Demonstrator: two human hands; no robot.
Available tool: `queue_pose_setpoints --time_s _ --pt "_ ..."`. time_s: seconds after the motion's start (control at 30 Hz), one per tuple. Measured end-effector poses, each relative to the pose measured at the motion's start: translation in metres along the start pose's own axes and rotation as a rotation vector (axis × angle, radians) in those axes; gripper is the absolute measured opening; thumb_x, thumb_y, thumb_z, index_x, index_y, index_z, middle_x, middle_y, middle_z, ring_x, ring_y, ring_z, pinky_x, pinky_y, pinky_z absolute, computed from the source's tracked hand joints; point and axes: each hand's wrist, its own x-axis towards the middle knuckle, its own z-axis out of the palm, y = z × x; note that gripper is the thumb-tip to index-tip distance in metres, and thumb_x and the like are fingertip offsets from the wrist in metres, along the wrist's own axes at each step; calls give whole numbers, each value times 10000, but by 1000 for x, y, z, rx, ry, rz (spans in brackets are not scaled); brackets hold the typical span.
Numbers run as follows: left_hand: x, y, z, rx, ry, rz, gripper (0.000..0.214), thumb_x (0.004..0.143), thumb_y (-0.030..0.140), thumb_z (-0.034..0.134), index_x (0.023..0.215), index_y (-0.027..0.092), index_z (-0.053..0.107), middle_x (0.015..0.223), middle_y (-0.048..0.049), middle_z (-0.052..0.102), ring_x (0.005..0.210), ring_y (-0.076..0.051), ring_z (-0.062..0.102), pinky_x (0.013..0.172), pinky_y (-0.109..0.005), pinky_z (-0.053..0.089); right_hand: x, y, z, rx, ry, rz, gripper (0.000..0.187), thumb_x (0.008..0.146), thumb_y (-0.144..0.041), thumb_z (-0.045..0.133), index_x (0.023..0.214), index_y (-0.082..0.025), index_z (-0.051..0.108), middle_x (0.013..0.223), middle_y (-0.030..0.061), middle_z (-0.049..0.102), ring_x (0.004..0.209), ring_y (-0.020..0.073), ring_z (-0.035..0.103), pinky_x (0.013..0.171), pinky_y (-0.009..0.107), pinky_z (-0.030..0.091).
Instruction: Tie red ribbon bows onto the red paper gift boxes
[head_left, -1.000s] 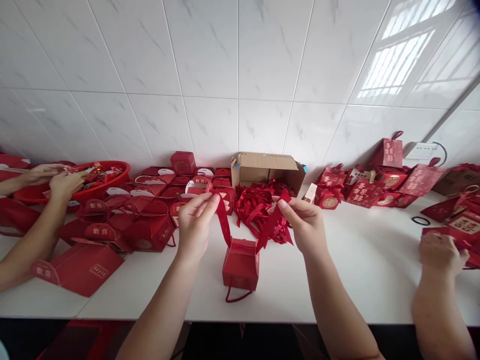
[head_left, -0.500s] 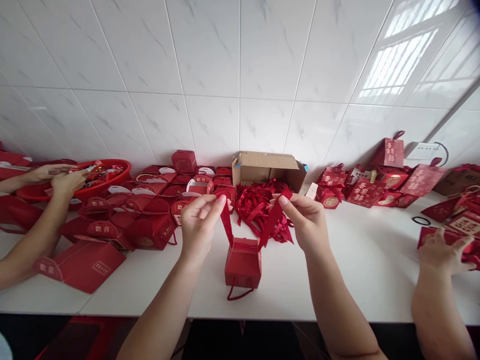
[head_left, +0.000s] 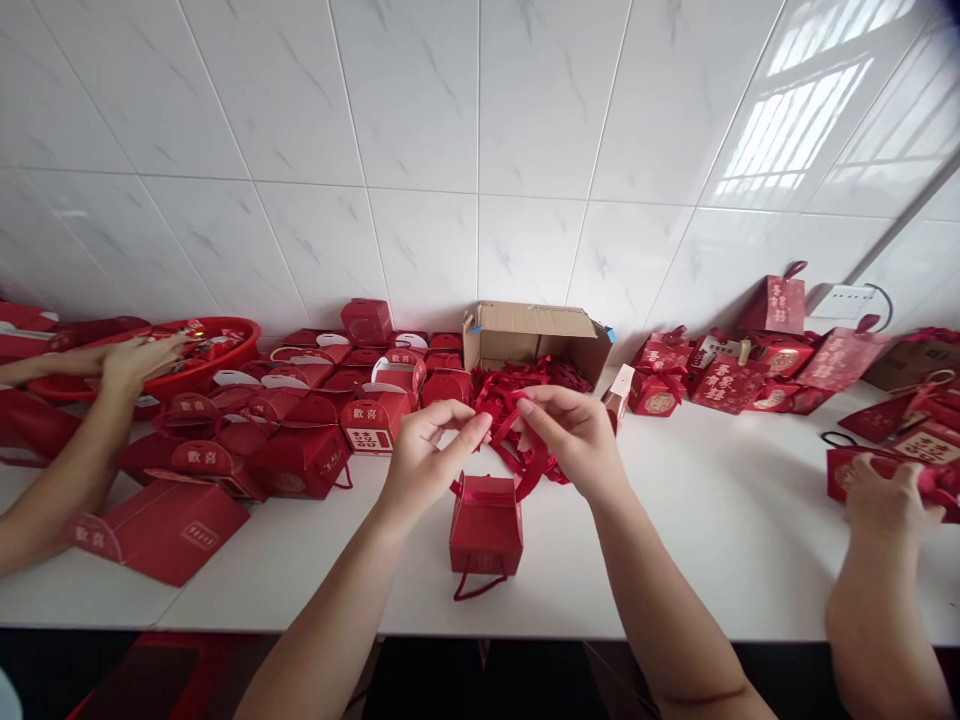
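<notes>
A small red gift box (head_left: 486,525) stands on the white table in front of me, a red cord handle looped at its near side. Red ribbon (head_left: 535,472) runs up from the top of the box. My right hand (head_left: 579,440) pinches one end of it between thumb and fingers. Above the box's left side, my left hand (head_left: 426,458) is closed in a pinch on the other end, mostly hidden behind the fingers. Just behind my hands lies a heap of loose red ribbons (head_left: 496,385), spilling from an open cardboard box (head_left: 536,320).
Several red gift boxes (head_left: 300,460) crowd the left. Beyond them, another person's hands (head_left: 139,362) are over a red basin (head_left: 244,350) of wrapped pieces. Several ribboned boxes (head_left: 731,385) stand at right, where another person's hand (head_left: 889,495) rests on a red box.
My two hands have come closer together above the box, bringing the ribbon ends near each other. The small box has stayed put. The hands at the basin and at far right have shifted slightly.
</notes>
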Motion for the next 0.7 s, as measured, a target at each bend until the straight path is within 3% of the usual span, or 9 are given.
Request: queue_pose_setpoints --time_s 0.17,0.27,0.4,0.6,0.7 --pt "2 -5 -1 97 -117 10 141 796 322 645 746 195 680 749 -33 667 742 -187 618 701 -300 490 -4 5 3 -120 -230 -90 224 833 -309 633 1029 -233 709 855 33 638 693 120 606 608 252 514" --pt "3 -6 -3 115 -166 0 115 795 310 642 779 201 676 760 -28 663 758 -189 619 708 -305 488 -4 9 3 -189 -209 -141 186 842 -308 628 984 -234 723 813 29 625 716 126 588 623 254 501" --pt "4 -7 -8 -50 -232 -147 157 805 298 622 932 207 608 776 -29 664 758 -189 637 718 -315 486 0 16 -1 -241 -182 -199 192 895 -305 556 872 -218 725 772 31 640 723 137 590 650 273 501" --pt "9 -16 -13 -349 -134 -272 146 780 246 624 904 182 581 700 -6 580 664 -152 587 669 -287 470 1 23 -9 -441 -281 -426 228 924 -246 505 1024 -254 709 912 57 680 870 173 632 751 313 530" --pt "10 -20 -13 -434 -136 -306 121 781 258 634 875 189 600 710 -1 561 668 -135 557 650 -266 469 0 27 -9 -566 -269 -539 287 932 -173 459 1084 -246 691 961 83 666 898 184 626 762 331 531"
